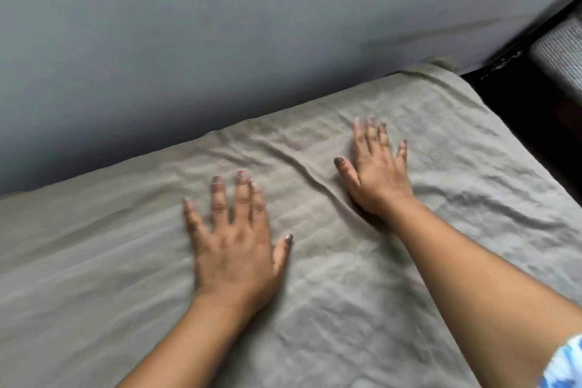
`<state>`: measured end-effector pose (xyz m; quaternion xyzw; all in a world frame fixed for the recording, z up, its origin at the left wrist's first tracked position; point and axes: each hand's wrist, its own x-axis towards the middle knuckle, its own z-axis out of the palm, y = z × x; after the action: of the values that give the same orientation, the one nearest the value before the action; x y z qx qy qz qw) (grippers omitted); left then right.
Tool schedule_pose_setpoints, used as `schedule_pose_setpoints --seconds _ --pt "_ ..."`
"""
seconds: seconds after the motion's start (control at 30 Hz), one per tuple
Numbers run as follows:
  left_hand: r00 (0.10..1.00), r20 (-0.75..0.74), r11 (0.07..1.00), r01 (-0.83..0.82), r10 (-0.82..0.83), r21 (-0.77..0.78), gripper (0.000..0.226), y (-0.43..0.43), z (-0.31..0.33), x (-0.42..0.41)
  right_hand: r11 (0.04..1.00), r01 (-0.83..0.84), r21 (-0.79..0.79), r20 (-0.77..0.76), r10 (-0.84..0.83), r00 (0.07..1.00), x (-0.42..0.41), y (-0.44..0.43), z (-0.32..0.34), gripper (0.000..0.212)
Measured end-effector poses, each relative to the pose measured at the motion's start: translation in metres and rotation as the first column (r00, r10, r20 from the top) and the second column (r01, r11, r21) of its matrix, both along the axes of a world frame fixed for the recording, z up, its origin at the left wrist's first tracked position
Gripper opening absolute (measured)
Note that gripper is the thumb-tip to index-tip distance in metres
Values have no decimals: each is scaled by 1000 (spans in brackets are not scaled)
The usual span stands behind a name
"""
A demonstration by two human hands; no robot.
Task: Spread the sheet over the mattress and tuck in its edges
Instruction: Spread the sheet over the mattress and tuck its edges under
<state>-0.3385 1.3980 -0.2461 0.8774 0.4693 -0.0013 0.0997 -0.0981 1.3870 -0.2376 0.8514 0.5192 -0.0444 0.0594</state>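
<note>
A grey-beige sheet (362, 293) covers the whole mattress top and lies wrinkled. My left hand (234, 239) rests palm down on the sheet near the middle, fingers spread, holding nothing. My right hand (376, 170) lies flat on the sheet further out toward the wall, fingers apart. A long crease (302, 173) runs between the two hands. The sheet's far edge meets the wall, and its far right corner (441, 69) is bunched up. The mattress itself is hidden under the sheet.
A grey-blue wall (220, 41) runs along the far side of the bed. At the upper right, past the bed's end, a dark frame (535, 104) and a grey textured surface (563, 50) show. A patterned sleeve (567, 365) shows at bottom right.
</note>
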Motion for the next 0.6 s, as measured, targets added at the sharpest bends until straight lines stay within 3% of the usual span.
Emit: schedule_pose_setpoints --seconds 0.13,0.23,0.4,0.5,0.53,0.6 --pt "992 46 993 117 -118 16 80 7 -6 80 919 -394 16 -29 395 918 -9 7 -8 67" --pt "991 -6 990 132 -132 45 87 16 -11 110 934 -356 -5 -28 356 934 24 1 -15 71" --pt "983 109 988 139 -146 71 90 21 -24 128 999 -46 -24 -11 45 999 125 0 -17 68" --pt "973 162 980 140 -162 142 90 19 -35 122 984 174 -46 35 -173 984 163 3 -10 69" --pt "969 184 975 134 -167 175 90 16 -37 116 992 122 -28 86 -119 989 159 3 -9 71" --pt "952 241 965 138 -191 221 88 16 -44 119 987 -157 28 121 153 981 153 5 -11 72"
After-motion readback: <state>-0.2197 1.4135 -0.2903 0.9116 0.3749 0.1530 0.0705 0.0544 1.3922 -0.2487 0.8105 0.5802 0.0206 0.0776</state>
